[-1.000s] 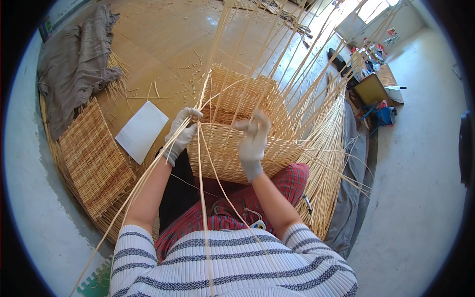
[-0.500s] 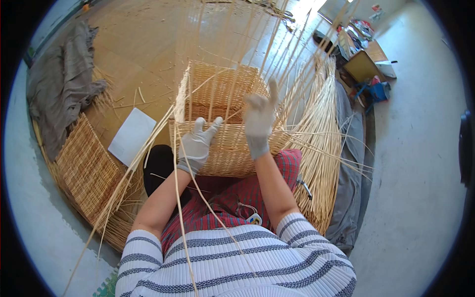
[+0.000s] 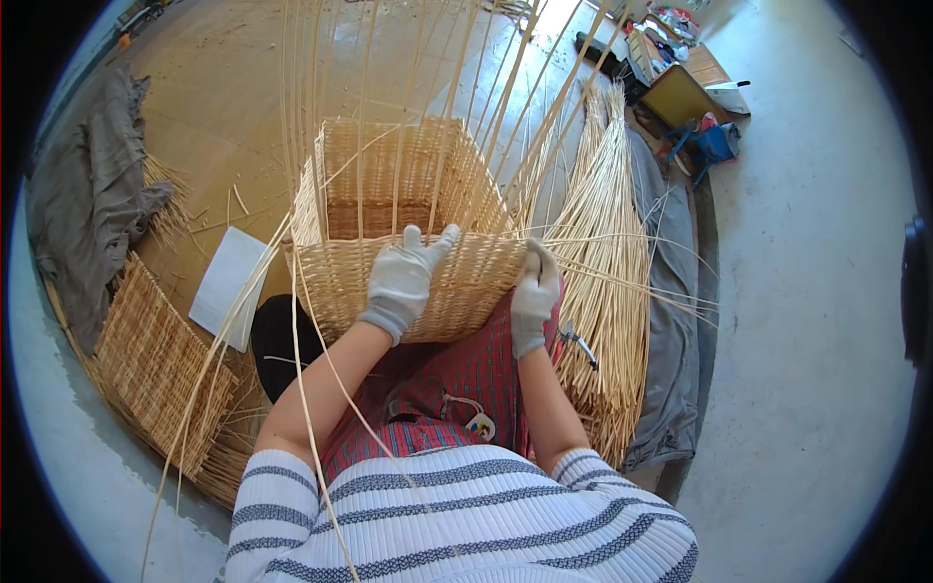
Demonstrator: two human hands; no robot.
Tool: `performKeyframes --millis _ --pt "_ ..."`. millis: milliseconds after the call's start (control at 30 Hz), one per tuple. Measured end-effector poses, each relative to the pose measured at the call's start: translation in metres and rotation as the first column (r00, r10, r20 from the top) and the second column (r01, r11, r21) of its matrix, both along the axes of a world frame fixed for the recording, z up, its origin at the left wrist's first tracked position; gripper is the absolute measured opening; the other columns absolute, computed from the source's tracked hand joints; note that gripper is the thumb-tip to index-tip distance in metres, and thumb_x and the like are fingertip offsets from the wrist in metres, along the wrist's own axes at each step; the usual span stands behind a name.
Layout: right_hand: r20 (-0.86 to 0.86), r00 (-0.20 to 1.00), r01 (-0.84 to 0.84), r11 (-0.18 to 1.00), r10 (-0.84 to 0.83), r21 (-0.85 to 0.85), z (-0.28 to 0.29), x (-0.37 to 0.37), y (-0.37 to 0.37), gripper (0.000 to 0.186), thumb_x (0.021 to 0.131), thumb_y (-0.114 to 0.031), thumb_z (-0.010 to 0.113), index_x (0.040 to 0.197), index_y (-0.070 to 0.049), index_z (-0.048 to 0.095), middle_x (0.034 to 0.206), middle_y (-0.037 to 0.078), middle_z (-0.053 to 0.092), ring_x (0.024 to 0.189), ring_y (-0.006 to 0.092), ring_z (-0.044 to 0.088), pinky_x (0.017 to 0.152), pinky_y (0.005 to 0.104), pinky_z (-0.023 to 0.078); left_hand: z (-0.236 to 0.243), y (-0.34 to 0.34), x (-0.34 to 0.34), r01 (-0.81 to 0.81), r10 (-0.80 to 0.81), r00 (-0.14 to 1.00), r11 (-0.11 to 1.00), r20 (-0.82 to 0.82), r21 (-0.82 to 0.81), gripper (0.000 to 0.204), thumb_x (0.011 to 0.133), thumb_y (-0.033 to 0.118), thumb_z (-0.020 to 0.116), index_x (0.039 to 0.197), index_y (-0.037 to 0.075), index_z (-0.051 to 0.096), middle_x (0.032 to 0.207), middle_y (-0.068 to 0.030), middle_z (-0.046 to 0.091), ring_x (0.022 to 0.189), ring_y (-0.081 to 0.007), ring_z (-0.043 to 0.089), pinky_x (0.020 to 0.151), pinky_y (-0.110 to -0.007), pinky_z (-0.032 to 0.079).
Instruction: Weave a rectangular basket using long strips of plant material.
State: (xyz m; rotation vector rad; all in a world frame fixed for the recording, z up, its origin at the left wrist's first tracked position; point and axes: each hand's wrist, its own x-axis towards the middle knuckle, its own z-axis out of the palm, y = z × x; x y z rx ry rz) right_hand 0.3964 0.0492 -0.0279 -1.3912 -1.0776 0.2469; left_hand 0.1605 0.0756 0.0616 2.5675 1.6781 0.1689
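Observation:
A square wicker basket [image 3: 330, 291] rests across my lap, long upright canes [image 3: 362, 126] rising from its walls. My left hand [image 3: 400, 284], in a pale grey glove, lies on the front wall with fingers spread at the rim. My right hand [image 3: 535, 296], gloved the same way, is at the basket's right front corner, fingers closed around canes [image 3: 607, 255] that stick out sideways there. Several long loose canes [image 3: 301, 389] hang from the left corner over my forearm.
A woven panel [image 3: 155, 360], a white sheet [image 3: 225, 282] and a grey cloth [image 3: 87, 214] lie left. A large cane bundle [image 3: 607, 379] lies right on dark sheeting [image 3: 671, 379]. Behind it are a cluttered low table [image 3: 671, 97] and a blue object [image 3: 717, 142].
My left hand left the canes at the left corner for the front rim. My right hand moved down and right to the corner. The basket shifted left in the view.

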Motion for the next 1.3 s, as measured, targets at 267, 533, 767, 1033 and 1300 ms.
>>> performKeyframes --millis 267,533,767,1033,1300 --pt "-0.051 0.889 -0.458 0.874 0.456 -0.161 0.069 -0.121 -0.033 0.023 0.1 0.0 0.058 0.118 -0.006 0.071 0.092 0.001 0.066 0.072 0.0068 0.056 0.065 0.0233 0.05 -0.065 -0.037 -0.103 -0.457 0.226 0.406 0.889 0.886 -0.017 0.042 0.084 0.008 0.078 0.122 0.006 0.06 0.118 -0.0151 0.06 0.105 -0.0302 0.062 0.09 -0.038 0.052" --pt "0.244 0.528 -0.802 0.572 0.814 -0.174 0.109 -0.245 -0.054 0.03 0.09 -0.01 0.067 0.118 -0.019 0.072 0.097 0.008 0.07 0.089 0.0307 0.069 0.075 0.0386 0.057 -0.075 -0.022 -0.16 -0.365 0.082 0.144 0.931 0.986 -0.024 0.029 0.101 0.023 0.064 0.121 0.003 0.059 0.1 -0.0054 0.064 0.092 -0.0146 0.057 0.083 -0.03 0.049" --pt "0.421 0.519 -0.772 0.62 0.744 -0.144 0.096 -0.23 -0.053 0.03 0.08 -0.026 0.081 0.108 -0.017 0.075 0.088 0.007 0.069 0.076 0.0276 0.069 0.068 0.0392 0.057 -0.073 -0.053 -0.158 -0.398 0.197 0.001 0.899 0.98 -0.18 0.036 0.096 0.021 0.072 0.125 0.005 0.059 0.114 -0.0083 0.063 0.096 -0.0225 0.064 0.085 -0.035 0.053" --pt "0.458 0.481 -0.734 0.629 0.748 -0.256 0.108 -0.228 -0.061 0.033 0.081 -0.025 0.08 0.112 -0.016 0.075 0.092 0.007 0.072 0.077 0.026 0.07 0.065 0.0382 0.057 -0.06 -0.056 -0.145 -0.498 0.049 0.396 0.85 0.917 0.169 0.029 0.092 0.01 0.072 0.119 0.004 0.063 0.103 -0.0124 0.067 0.092 -0.0264 0.067 0.082 -0.036 0.055" --pt "-0.379 0.742 -0.608 0.794 0.553 -0.032 0.056 -0.174 -0.033 0.021 0.103 -0.014 0.056 0.114 0.0 0.066 0.107 0.01 0.072 0.084 0.016 0.069 0.062 0.0241 0.052 -0.052 -0.066 -0.143 -0.343 0.01 0.582 0.909 0.813 0.235 0.032 0.091 0.006 0.068 0.122 0.01 0.064 0.107 -0.0106 0.069 0.09 -0.0306 0.069 0.078 -0.04 0.056"
